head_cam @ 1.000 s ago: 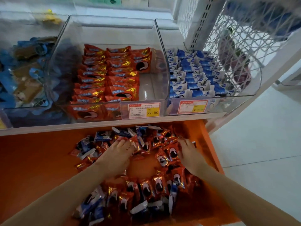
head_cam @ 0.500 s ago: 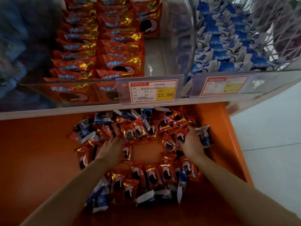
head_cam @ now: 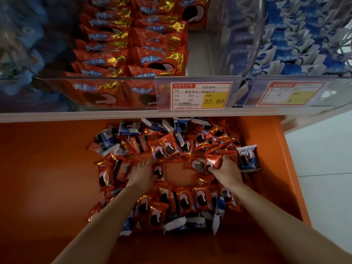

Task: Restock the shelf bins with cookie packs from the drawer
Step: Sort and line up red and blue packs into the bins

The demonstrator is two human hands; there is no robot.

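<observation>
Since a moment ago the view has drawn closer to the shelf, so the bins fill more of the top. The right hand (head_cam: 226,168), which lay flat on the heap, now has its fingers curled round one red foil cookie pack (head_cam: 214,162) and grips it just above the pile. The left hand (head_cam: 142,173) has slid a little toward the middle. It lies with straight fingers on the packs and its thumb touches a small red one, but it holds nothing.

The pulled-out orange drawer (head_cam: 47,168) holds a loose ring of red foil cookie packs (head_cam: 182,201) with bare drawer floor at its centre. Blue-and-white cookie packs (head_cam: 247,158) are mixed in along the far and near sides, and one lies just beside the right hand. There are too many packs, overlapping, to count.

Three clear plastic bins stand on the white shelf (head_cam: 76,116) above the drawer. The middle bin (head_cam: 204,54) holds red packs in tidy rows, with its right part bare. The right bin (head_cam: 337,92) is filled with blue-and-white packs. The left bin (head_cam: 22,88) is too blurred for its contents to be made out, beyond their blue colour.

Two price tags hang on the bin fronts. One (head_cam: 200,96) reads 27.80 and the other (head_cam: 289,94) is unreadable.
</observation>
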